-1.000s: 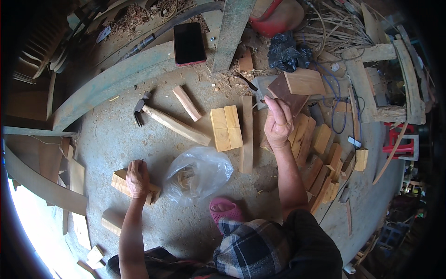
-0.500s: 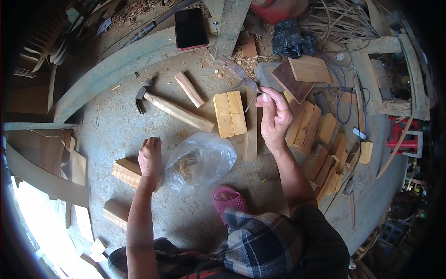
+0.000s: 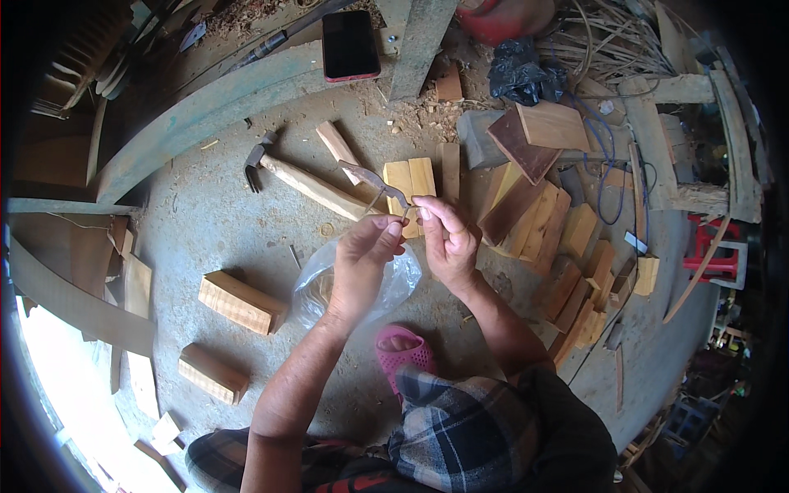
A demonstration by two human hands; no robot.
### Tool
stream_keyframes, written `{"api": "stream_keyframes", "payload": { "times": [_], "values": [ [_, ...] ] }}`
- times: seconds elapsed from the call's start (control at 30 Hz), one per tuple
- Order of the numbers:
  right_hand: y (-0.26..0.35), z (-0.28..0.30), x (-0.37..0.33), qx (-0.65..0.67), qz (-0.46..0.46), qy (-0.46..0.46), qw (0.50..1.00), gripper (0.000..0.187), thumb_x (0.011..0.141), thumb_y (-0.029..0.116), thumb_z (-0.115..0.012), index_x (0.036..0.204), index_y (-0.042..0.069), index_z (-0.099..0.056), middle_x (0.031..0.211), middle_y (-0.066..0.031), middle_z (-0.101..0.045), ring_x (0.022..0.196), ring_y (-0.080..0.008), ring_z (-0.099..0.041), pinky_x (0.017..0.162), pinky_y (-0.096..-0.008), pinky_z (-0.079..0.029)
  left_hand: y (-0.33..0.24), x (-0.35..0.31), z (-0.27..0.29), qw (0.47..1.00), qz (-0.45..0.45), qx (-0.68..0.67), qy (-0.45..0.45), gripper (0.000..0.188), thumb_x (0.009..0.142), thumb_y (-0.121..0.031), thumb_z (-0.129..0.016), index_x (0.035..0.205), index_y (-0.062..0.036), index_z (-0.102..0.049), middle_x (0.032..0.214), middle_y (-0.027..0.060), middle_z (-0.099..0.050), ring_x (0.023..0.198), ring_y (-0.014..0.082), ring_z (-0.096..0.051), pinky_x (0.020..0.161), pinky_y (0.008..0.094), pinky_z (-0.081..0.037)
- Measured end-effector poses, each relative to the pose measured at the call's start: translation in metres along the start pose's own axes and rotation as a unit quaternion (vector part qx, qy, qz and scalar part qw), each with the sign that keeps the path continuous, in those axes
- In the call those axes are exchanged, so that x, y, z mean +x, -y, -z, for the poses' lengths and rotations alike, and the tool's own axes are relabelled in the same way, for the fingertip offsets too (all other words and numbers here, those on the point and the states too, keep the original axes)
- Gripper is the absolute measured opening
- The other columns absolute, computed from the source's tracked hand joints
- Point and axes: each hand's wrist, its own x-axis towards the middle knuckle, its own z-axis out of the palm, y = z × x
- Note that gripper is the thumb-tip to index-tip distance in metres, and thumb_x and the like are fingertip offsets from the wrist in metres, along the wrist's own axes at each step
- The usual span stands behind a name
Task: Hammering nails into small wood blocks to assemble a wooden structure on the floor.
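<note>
My left hand (image 3: 367, 259) and right hand (image 3: 452, 246) nearly meet, both pinching.
My bare forearms (image 3: 297, 366) slant inward, each thumb (image 3: 389, 237) drawn toward its forefinger.

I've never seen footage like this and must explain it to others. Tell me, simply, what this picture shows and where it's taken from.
There is no machine here: a person works with two bare hands. The picture comes from a wide fisheye camera on the person's head, looking down, so straight edges bend near the rim. On the grey floor lie a claw hammer, a clear plastic bag and several wood blocks; a phone lies farther off, at the top. The right hand pinches one end of a slim, curved dark metal piece. The left hand, close beside it, pinches a small thin thing I can't make out.
</note>
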Motion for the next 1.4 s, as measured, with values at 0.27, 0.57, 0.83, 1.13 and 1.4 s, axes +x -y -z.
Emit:
{"api": "stream_keyframes", "payload": {
  "times": [0.27,0.57,0.83,1.13,1.4],
  "values": [
    [-0.004,-0.001,-0.022,-0.002,0.04,0.058,0.998,0.026,0.091,-0.002,-0.061,0.116,0.003,-0.063,0.095,-0.014,-0.067,0.083,-0.0279,-0.067,0.071,-0.0363,-0.054,0.016,-0.009,0.003,0.996,0.05,-0.015,-0.076,0.014,0.095,-0.019,-0.068,0.097,-0.0049,-0.068,0.081,-0.0022,-0.064,0.076,0.0069,-0.055,0.07,0.0236,-0.045],
    [-0.007,-0.016,-0.054,0.294,-0.335,0.107,0.889,0.022,0.1,0.018,-0.062,0.11,-0.002,-0.061,0.094,-0.0037,-0.065,0.076,-0.0079,-0.063,0.069,-0.0238,-0.053,0.077,-0.016,0.018,0.969,-0.079,0.181,-0.151,0.007,0.09,-0.004,-0.071,0.096,-0.0009,-0.068,0.089,0.0002,-0.068,0.079,0.0056,-0.059,0.073,0.0234,-0.049],
    [-0.019,0.001,-0.049,0.312,-0.339,0.066,0.885,0.014,0.097,0.013,-0.065,0.103,0.001,-0.064,0.083,-0.0024,-0.064,0.07,-0.0074,-0.06,0.065,-0.0223,-0.051,0.069,-0.019,0.003,0.952,-0.114,0.268,-0.091,0.015,0.091,-0.003,-0.07,0.105,0.0008,-0.066,0.096,0.0033,-0.066,0.089,0.0086,-0.062,0.079,0.0244,-0.05],
    [-0.119,0.027,0.087,0.127,-0.133,-0.16,0.97,0.006,0.095,0.006,-0.064,0.096,0.0,-0.064,0.076,-0.0003,-0.062,0.066,-0.0041,-0.054,0.06,-0.0212,-0.044,0.092,-0.034,0.026,0.973,-0.065,0.211,-0.065,0.021,0.089,0.002,-0.067,0.109,-0.0041,-0.07,0.093,0.0012,-0.062,0.078,0.0084,-0.059,0.072,0.0244,-0.049],
    [-0.211,-0.031,0.188,-0.163,-0.217,-0.115,0.955,0.011,0.081,0.018,-0.073,0.084,0.007,-0.072,0.086,-0.0095,-0.07,0.078,-0.0228,-0.066,0.07,-0.037,-0.052,0.109,-0.054,0.05,0.96,0.073,0.248,-0.112,0.016,0.091,-0.005,-0.065,0.106,-0.0058,-0.07,0.084,-0.002,-0.063,0.068,0.0064,-0.056,0.064,0.0234,-0.046]
  ]
}}
